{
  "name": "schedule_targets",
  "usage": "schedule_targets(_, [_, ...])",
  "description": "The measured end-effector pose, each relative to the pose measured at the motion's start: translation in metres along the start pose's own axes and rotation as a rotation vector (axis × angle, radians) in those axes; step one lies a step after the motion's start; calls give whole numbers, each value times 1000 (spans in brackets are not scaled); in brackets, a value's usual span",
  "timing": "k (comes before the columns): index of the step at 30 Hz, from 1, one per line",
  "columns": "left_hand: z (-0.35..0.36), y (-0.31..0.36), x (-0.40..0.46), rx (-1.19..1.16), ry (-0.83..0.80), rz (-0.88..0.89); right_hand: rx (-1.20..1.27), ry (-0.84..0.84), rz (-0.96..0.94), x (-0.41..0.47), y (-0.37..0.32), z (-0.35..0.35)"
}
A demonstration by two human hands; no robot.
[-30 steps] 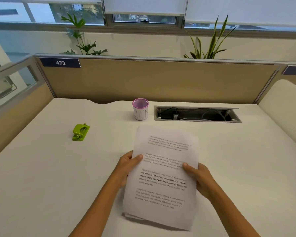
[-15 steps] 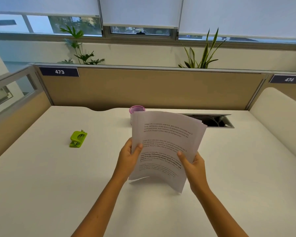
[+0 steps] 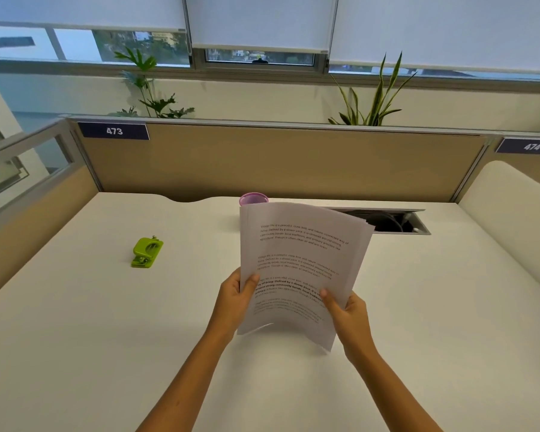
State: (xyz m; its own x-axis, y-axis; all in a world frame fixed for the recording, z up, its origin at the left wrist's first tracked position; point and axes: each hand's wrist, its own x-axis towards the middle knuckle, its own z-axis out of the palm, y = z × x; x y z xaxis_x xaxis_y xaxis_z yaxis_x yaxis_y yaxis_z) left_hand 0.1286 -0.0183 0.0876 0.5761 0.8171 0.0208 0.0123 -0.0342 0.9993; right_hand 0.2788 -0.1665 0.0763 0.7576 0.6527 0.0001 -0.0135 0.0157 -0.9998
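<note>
A stack of printed white paper sheets (image 3: 303, 260) stands nearly upright above the middle of the white desk (image 3: 106, 338), its lower edge curled just over the surface. My left hand (image 3: 234, 299) grips the stack's left edge with the thumb on the front page. My right hand (image 3: 348, 316) grips the right edge the same way. The sheets fan slightly apart at the top right corner.
A green hole punch (image 3: 147, 252) lies on the desk to the left. A pink-rimmed cup (image 3: 253, 198) stands behind the paper, mostly hidden. An open cable tray (image 3: 393, 221) sits at the back right. Beige partitions (image 3: 293, 163) enclose the desk; a cream cushion (image 3: 512, 207) lies on the right.
The paper stack went from lying flat in both hands to standing almost upright, lifted toward the back of the desk. Both hands kept their hold on its edges.
</note>
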Motion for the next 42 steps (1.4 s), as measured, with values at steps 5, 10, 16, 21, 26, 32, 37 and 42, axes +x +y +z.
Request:
schedule_targets(5, [-9,-5,0,30,2,-23,-51,-20,2,2,2,-6])
schedule_targets(10, [-42,52,21,368,243,308,-369,-120,-117,29,-34,-24])
schedule_targets(16, [-61,135,33,819,-115,444,-765,-371,-236,47,-92,-29])
schedule_targets(21, [-61,132,32,580,-422,175,-886,-486,-350,47,-124,-28])
schedule_targets(26, [-76,108,31,346,-349,71,-514,-378,-272,48,-139,-63])
schedule_targets(32, [-84,84,28,82,-259,8,0,-439,-12,38,-101,-70])
schedule_targets(37, [-81,71,25,-30,-218,-43,-29,-301,-56,24,-79,-44])
schedule_targets(42, [-65,61,19,28,-117,50,-31,-69,-109,19,-70,-26])
